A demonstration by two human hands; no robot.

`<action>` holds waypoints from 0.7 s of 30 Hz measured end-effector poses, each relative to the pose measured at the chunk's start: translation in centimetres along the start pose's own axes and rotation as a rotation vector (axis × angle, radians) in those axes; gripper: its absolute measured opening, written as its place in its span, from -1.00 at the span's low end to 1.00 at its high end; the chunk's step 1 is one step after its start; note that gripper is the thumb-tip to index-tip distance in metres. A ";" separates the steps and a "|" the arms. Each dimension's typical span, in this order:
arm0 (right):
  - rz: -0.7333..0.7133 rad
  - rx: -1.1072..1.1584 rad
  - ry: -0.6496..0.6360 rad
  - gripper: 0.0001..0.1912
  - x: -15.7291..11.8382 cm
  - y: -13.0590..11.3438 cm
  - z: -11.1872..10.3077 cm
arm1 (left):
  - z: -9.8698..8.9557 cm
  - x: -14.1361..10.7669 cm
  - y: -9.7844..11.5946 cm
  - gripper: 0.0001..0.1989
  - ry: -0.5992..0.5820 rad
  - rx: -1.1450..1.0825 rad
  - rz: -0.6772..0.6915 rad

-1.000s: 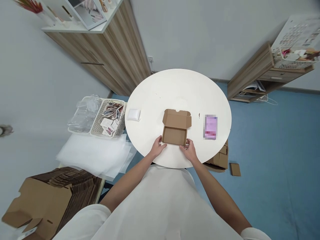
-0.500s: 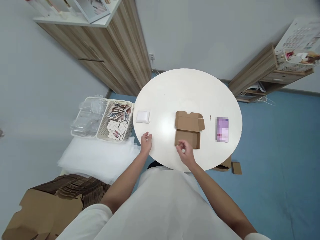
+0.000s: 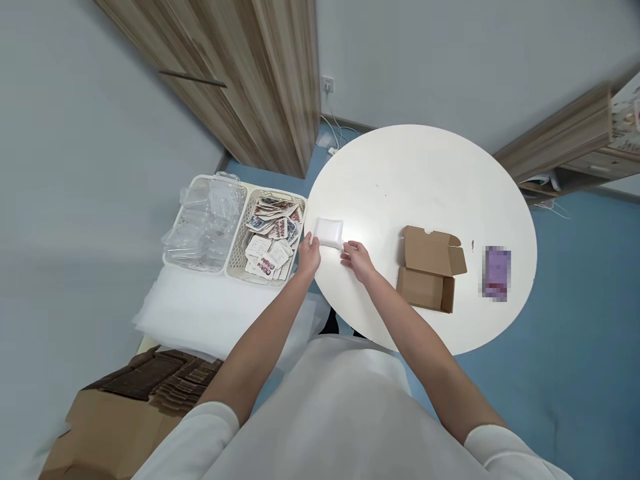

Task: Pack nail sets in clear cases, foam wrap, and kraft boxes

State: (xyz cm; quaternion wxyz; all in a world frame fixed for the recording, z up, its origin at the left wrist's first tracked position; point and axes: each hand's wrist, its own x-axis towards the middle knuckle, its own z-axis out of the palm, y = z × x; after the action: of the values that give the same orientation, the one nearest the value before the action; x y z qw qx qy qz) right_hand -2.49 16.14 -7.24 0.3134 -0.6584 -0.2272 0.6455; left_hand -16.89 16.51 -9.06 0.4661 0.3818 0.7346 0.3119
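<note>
A small flat white wrapped packet (image 3: 329, 232) lies at the left side of the round white table. At its lower left corner is my left hand (image 3: 309, 256), thumb and fingers apart, the thumb close to or touching the edge. My right hand (image 3: 358, 262) hovers by the packet's lower right corner, its fingers loosely bent and apart, holding nothing. To the right of that hand stands an open brown cardboard box (image 3: 425, 288), its lid folded back away from me and its inside visible.
A pixelated purple item (image 3: 497, 273) lies at the table's right. Left of the table (image 3: 420, 173), one white basket (image 3: 235, 250) holds clear plastic packaging, another printed cards. White foam sheets (image 3: 200, 307) and stacked cardboard (image 3: 115, 420) lie nearer me. A wooden cabinet (image 3: 270, 80) stands behind.
My right hand has moved left from the cardboard box to the packet. My left hand has come up to the packet's left corner. The view has turned left.
</note>
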 end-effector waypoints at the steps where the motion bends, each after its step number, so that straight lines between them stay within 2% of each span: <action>1: -0.006 -0.028 0.022 -0.58 0.5 -0.3 0.4 | 0.1 0.3 0.0 -0.51 0.001 -0.002 0.004; 4: -0.053 -0.161 0.115 -0.56 1.8 -0.7 1.2 | 0.5 0.7 0.3 -0.53 0.023 0.013 0.013; 7: -0.133 -0.295 0.211 -0.66 3.1 -0.7 1.6 | 0.5 0.9 0.5 -0.56 0.018 -0.015 0.020; 11: -0.180 -0.320 0.237 -0.75 3.9 -0.3 1.7 | 0.5 1.0 -0.1 -0.61 -0.017 -0.144 0.051; 16: -0.177 -0.250 0.216 -0.71 2.9 0.4 0.5 | 0.7 0.5 -0.6 -0.68 -0.026 -0.172 0.039; 21: -0.297 -0.263 0.195 -0.75 0.3 1.1 -1.9 | 1.4 -1.3 -0.5 -0.74 -0.016 -0.110 0.076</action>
State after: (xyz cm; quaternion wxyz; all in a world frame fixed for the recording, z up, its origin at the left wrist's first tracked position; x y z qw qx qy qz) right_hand -0.72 15.39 -8.29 0.3370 -0.7123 -0.3726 0.4901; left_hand -15.39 15.28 -9.33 0.4800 0.3856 0.6977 0.3662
